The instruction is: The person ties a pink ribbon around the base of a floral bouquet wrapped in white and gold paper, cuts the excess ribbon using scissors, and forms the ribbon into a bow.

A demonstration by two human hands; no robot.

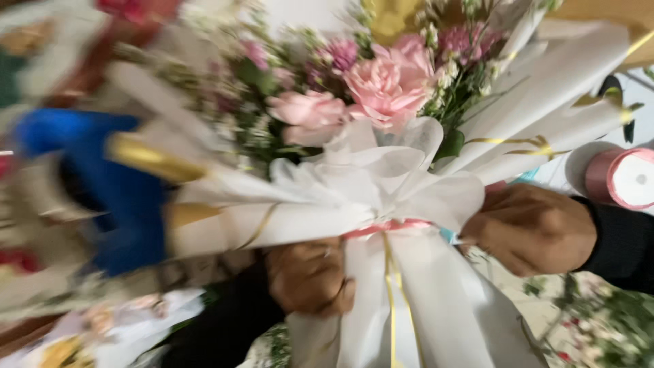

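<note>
Left hand (310,276) fisted round bouquet (381,184) stem, right hand (531,228) cupping wrap

Top right corner: showing a strip of pale wooden furniture (613,13), edge only.
Right side: lying under even, soft light, a whitish work surface (640,102).
Lower right: sitting strewn with green cuttings (606,327), a pale surface.
Left side: blurring into blue, red and cream shapes (75,170), too smeared to identify.

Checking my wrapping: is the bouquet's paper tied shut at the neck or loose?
Tied: a pink ribbon cinches the white paper where the left hand grips.
</note>
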